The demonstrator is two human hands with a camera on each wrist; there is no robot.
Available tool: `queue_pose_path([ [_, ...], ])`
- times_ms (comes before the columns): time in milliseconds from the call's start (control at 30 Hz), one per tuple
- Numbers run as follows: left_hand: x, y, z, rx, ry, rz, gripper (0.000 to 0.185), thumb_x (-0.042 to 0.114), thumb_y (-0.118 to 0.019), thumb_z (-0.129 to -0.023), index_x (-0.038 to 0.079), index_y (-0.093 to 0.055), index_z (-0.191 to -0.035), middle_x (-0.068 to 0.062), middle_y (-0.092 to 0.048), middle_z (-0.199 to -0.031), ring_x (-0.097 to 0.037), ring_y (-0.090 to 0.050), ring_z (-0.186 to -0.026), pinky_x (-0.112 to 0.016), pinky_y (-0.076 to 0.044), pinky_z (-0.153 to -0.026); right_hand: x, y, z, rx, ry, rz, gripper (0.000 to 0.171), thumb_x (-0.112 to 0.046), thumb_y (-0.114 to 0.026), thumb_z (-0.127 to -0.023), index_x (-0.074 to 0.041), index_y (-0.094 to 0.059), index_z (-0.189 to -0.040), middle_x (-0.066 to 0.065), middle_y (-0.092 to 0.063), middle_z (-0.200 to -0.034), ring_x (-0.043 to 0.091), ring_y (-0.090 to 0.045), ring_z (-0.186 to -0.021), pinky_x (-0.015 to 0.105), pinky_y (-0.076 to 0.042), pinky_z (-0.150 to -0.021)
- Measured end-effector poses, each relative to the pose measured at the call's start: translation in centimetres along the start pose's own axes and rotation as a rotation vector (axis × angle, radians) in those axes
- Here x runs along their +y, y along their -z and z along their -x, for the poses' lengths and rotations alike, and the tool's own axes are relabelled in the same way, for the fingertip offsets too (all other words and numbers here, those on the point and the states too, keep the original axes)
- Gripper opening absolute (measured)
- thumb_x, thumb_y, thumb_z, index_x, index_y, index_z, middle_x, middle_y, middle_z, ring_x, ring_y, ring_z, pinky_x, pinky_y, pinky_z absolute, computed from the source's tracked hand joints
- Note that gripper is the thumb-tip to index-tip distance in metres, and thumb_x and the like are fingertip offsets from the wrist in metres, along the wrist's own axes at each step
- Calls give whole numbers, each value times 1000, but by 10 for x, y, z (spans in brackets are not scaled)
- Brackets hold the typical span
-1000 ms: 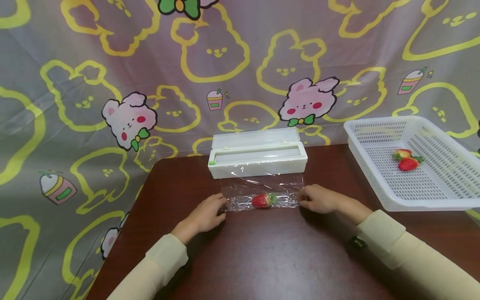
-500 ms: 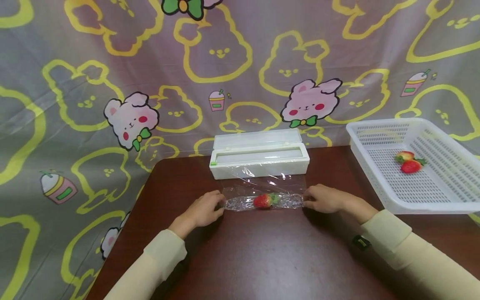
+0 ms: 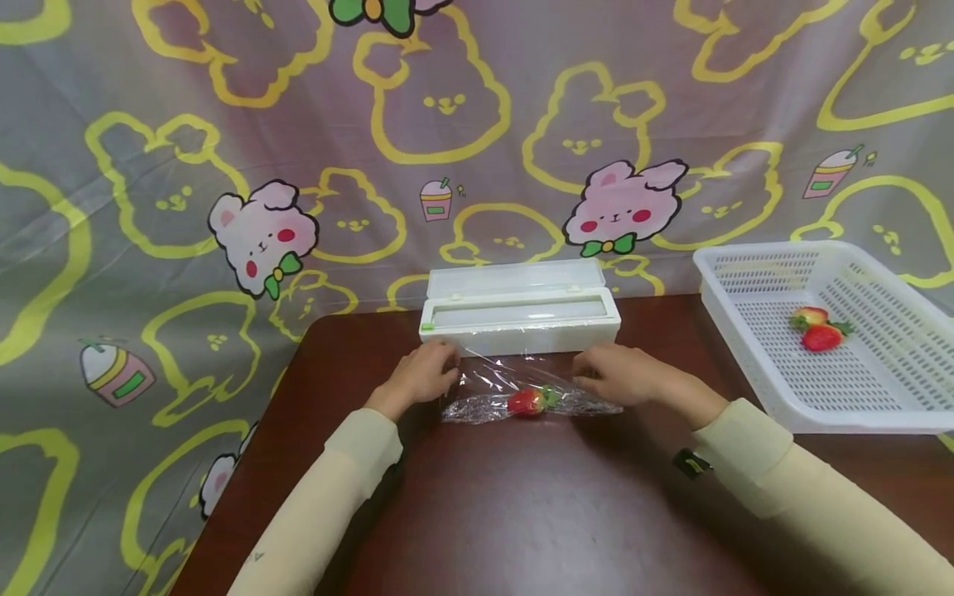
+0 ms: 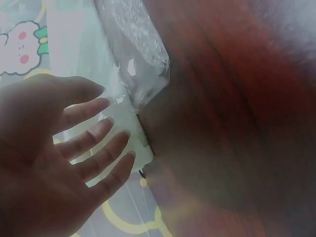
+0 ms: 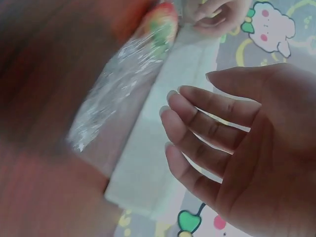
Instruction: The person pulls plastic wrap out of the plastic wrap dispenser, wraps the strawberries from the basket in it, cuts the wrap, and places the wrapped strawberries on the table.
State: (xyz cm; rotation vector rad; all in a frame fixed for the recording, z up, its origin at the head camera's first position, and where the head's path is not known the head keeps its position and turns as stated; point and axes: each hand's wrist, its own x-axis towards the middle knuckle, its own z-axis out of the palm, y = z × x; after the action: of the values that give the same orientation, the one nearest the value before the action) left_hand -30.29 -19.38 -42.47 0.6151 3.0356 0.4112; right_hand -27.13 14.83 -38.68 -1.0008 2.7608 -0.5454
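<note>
A strawberry [image 3: 526,402] lies rolled in the front of a sheet of cling film [image 3: 484,409]. The film runs back to a white cling film dispenser [image 3: 522,339] with its lid raised. My left hand [image 3: 425,371] is at the film's left edge, close to the dispenser's front left corner. In the left wrist view its fingers [image 4: 106,153] are loosely bent and spread, holding nothing. On the other side, my right hand [image 3: 622,374] hovers by the film's right edge. Its fingers [image 5: 197,143] are relaxed and hold nothing in the right wrist view.
A white perforated basket [image 3: 775,397] stands to the right on the brown table [image 3: 477,513], with strawberries [image 3: 820,331] inside. Behind the table hangs a patterned curtain [image 3: 484,99]. A small green piece [image 3: 428,327] sits at the dispenser's left end.
Both hands have let go of the rolled film's ends and moved back toward the dispenser, the right one also inward. The strawberry roll stays on the table.
</note>
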Motion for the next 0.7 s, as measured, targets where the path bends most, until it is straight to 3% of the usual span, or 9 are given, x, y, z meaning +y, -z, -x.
queue_pose_path([
  [200, -4, 4, 2, -2, 22, 1, 18, 19, -65, -96, 11, -70, -112, -8, -63, -122, -27, -64, -103, -51, -54, -80, -24, 4, -34, 115, 114, 35, 10, -14, -64, -98, -11, -71, -92, -6, -60, -76, 13, -55, -71, 34, -48, -63],
  [300, -6, 2, 2, 1, 29, 3, 19, 19, -66, -96, 12, -70, -113, -7, -60, -132, -27, -63, -112, -53, -54, -84, -47, 3, -65, 186, 158, 43, 13, -6, -61, -96, -7, -72, -101, 0, -68, -89, 18, -64, -82, 38, -55, -74],
  [367, -7, 1, 2, 2, 40, 0, 19, 20, -66, -96, 13, -70, -114, -6, -59, -134, -27, -62, -114, -53, -54, -84, -63, -1, -90, 202, 182, 76, 27, 0, -58, -92, -4, -70, -115, 6, -70, -109, 23, -67, -98, 41, -56, -85],
  [533, -7, -1, 0, 3, 47, 8, 26, 20, -64, -98, 14, -69, -122, -5, -59, -137, -28, -62, -117, -56, -54, -86, -91, -20, -151, 121, 252, 228, 64, 0, -60, -89, -2, -45, -152, 14, -47, -155, 30, -50, -138, 42, -44, -110],
  [600, -7, -2, 0, -2, 54, 21, 27, 21, -63, -98, 14, -68, -124, -6, -61, -136, -29, -62, -118, -58, -53, -87, -96, -27, -167, 64, 259, 261, 76, -1, -64, -89, -5, -34, -158, 11, -38, -162, 29, -42, -145, 41, -39, -115],
  [700, -9, -1, 1, -11, 80, 44, 30, 23, -62, -98, 14, -66, -127, -7, -63, -135, -31, -62, -120, -59, -52, -90, -102, -35, -183, -17, 242, 285, 87, -2, -68, -86, -11, -27, -162, 5, -35, -164, 25, -43, -144, 39, -41, -112],
])
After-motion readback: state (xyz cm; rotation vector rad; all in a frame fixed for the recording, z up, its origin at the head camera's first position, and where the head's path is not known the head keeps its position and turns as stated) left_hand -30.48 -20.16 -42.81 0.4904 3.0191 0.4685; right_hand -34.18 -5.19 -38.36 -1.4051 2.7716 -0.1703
